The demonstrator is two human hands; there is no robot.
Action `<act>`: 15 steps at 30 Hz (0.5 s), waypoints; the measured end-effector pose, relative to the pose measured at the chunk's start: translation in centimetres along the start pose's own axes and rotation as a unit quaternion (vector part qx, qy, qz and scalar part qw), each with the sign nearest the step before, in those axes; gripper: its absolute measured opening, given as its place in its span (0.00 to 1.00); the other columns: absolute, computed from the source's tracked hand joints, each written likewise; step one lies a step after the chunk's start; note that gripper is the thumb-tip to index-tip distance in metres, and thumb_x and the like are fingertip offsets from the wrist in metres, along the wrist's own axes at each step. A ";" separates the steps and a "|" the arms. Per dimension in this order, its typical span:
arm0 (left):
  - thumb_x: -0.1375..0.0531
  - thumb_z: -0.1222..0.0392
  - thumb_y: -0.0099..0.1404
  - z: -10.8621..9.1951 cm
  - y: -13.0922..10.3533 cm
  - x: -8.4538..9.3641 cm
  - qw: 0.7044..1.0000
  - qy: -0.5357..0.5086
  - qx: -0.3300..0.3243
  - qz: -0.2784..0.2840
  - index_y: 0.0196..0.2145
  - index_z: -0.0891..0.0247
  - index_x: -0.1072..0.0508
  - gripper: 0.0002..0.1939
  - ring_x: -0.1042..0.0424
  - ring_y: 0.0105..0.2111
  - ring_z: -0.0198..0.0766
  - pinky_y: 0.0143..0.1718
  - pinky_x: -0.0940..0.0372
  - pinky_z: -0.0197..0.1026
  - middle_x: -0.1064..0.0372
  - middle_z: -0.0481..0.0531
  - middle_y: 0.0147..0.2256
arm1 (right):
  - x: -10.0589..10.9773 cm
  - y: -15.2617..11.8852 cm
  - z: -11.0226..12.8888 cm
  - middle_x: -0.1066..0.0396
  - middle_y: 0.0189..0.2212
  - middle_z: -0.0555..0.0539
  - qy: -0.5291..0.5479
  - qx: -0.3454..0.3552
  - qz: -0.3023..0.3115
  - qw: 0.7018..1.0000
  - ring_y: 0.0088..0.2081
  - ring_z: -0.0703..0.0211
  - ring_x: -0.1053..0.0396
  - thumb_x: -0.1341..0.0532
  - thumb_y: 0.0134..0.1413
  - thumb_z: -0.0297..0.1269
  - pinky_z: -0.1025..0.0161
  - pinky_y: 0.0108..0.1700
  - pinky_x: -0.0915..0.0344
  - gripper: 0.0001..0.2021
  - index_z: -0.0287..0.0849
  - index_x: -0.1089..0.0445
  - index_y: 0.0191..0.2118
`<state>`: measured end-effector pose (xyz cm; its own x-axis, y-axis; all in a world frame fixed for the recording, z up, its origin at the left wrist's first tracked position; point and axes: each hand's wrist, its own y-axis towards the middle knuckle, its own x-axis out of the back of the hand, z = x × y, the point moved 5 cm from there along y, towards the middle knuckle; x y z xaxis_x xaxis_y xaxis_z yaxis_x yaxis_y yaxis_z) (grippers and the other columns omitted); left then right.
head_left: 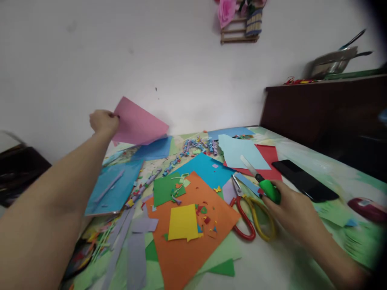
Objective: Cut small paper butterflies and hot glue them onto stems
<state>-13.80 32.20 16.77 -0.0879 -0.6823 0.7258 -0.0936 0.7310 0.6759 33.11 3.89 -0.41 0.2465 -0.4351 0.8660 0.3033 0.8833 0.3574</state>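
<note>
My left hand [104, 121] pinches the corner of a pink sheet of paper [139, 123], raised at the back left of the table. In my right hand [287, 203] is a green-handled craft knife [269, 189], its pale blade pointing forward and left over a light blue sheet [242, 151]. Just left of that hand lie scissors [243, 209] with one red and one yellow handle loop. An orange sheet [181, 257] in the middle carries a yellow square [183, 222], a green piece [166, 189] and small scraps.
A black phone [305, 180] and a dark red object [367, 209] lie at the right. Curled paper strips [199, 146] are at the back. A blue folder [113, 189] with a purple paper stick lies left. A dark cabinet [326, 104] stands against the back right.
</note>
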 end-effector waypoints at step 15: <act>0.56 0.51 0.67 -6.7 -21.8 17.5 0.946 0.155 -0.284 0.036 0.42 0.57 0.26 0.21 0.28 0.40 0.46 0.39 0.39 0.44 0.25 0.53 0.39 | 0.4 -1.0 1.0 0.25 0.36 0.38 -0.014 -0.007 0.061 0.998 0.36 0.52 0.29 0.44 0.53 0.35 0.63 0.29 0.49 0.11 0.37 0.30 0.40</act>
<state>-6.70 4.32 15.59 0.2298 -0.6592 0.7160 0.4564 0.7228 0.5190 31.94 3.02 -0.09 0.2571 -0.3184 0.9124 0.2861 0.9269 0.2428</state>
